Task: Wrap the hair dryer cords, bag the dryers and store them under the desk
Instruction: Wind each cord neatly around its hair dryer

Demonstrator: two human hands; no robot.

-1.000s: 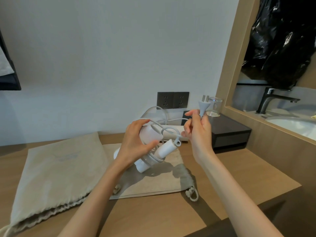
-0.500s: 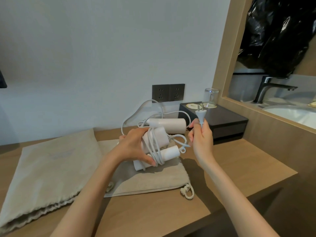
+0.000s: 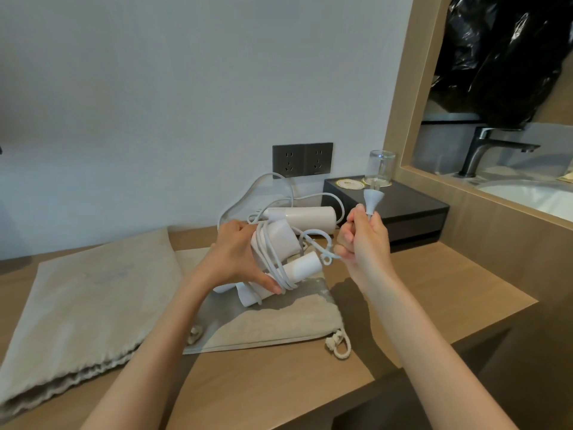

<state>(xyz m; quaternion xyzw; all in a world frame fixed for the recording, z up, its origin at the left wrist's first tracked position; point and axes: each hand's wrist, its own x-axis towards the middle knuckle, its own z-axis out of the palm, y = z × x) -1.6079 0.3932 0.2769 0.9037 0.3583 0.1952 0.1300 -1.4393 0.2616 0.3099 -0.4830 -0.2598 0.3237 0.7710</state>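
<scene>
The white plastic folding hair dryer [image 3: 302,265] is held just above the small beige drawstring cloth bag [image 3: 273,327], with its handle slanting from lower left up to the right. We count several turns of its pale grey cord [image 3: 274,259] lying across that axis, around body and handle together. We think the coming move turns on the short free tail. It leaves the coils near the handle's upper end, loops once, and runs rightward into the right hand [image 3: 364,243]. The white tapered plug [image 3: 371,198] stands up out of that hand, prongs upward, above and to the right of the dryer. So the loose end lies on the right-hand side, near the dryer but apart from it. We judge that only a last turn or tuck is left for this cord.

The left hand [image 3: 235,259] is the nearer one: it grips the dryer from the left, thumb pressed on the lower coils, fingers reaching over behind. The right hand is curled closed, pinching the cord just under the plug.

Behind, a second white cylindrical hair dryer [image 3: 302,216] lies on the wooden desk [image 3: 434,290] with its cord loose and unwrapped. A larger beige cloth bag [image 3: 86,290] lies flat to the left.
</scene>
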